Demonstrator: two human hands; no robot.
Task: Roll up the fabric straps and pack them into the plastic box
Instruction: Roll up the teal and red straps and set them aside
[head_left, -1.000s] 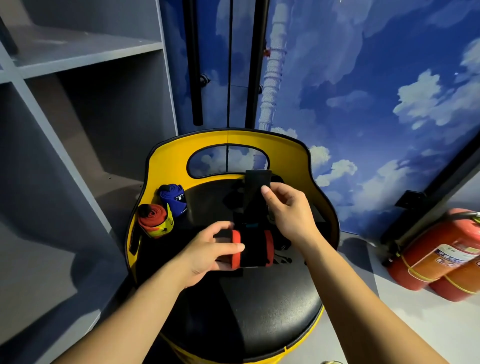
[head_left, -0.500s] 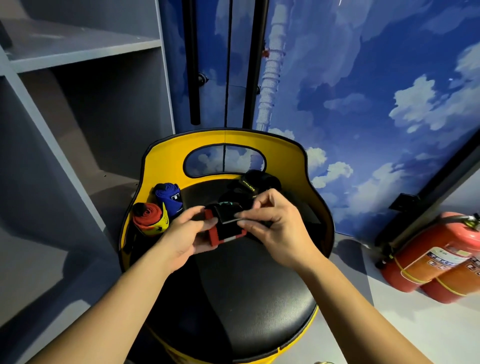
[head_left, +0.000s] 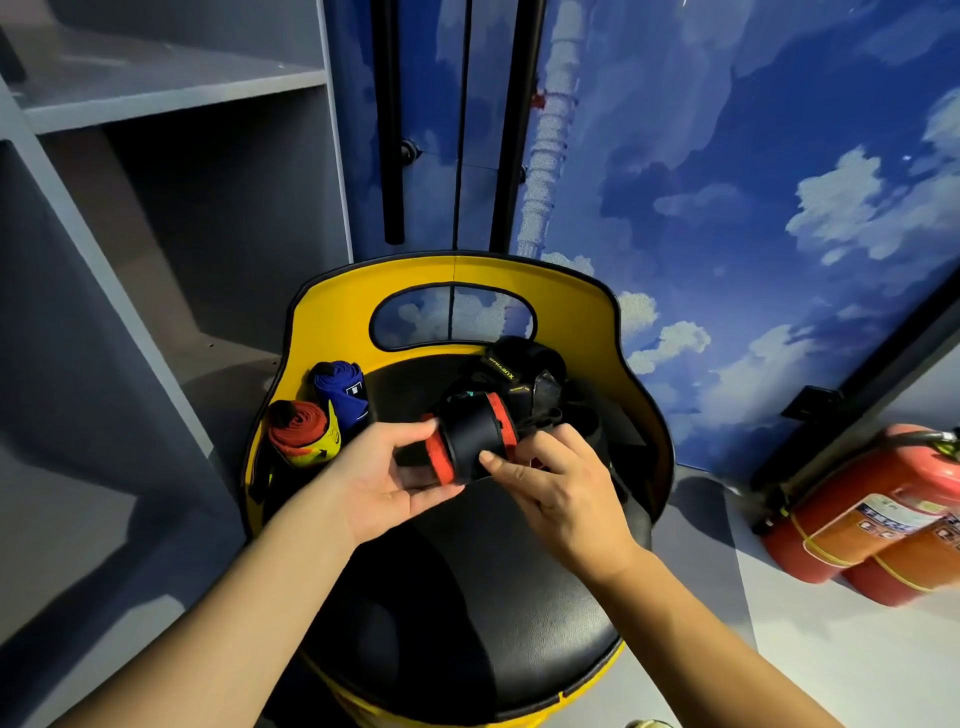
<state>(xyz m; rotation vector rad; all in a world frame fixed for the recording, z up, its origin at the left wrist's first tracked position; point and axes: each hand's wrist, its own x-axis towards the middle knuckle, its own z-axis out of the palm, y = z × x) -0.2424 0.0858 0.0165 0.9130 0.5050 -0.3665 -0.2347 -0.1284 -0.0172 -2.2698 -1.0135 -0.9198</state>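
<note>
We have the black strap roll (head_left: 475, 439) with red edges held over the back of the stool seat (head_left: 519, 587), between both hands. Left hand (head_left: 387, 483) cups it from below and the left end, fingers curled round it; right hand (head_left: 558, 486) pinches the right side, thumb pressed on the black outer wrap. The step in hand looks like closing off the roll. To do it well we would keep the thumb down on the loose tail so the coil cannot spring open, hold the red edges level so the roll does not cone out, and press the end flat along its whole width before letting go (whether the tail has a fastener we cannot tell).

No plastic box shows anywhere in view, so packing waits until we find it.

Room, large to small: blue wall (head_left: 727, 156) painted with sky and clouds; grey shelves (head_left: 156, 156) on the left; two red fire extinguishers (head_left: 872, 514) lying on the floor at right. The stool has a yellow backrest (head_left: 571, 306) with a cut-out. On the seat: a heap of loose black straps (head_left: 524, 374) behind the hands, a blue roll (head_left: 340, 389) and a red and yellow roll (head_left: 301, 434) touching each other against the backrest's left side.
</note>
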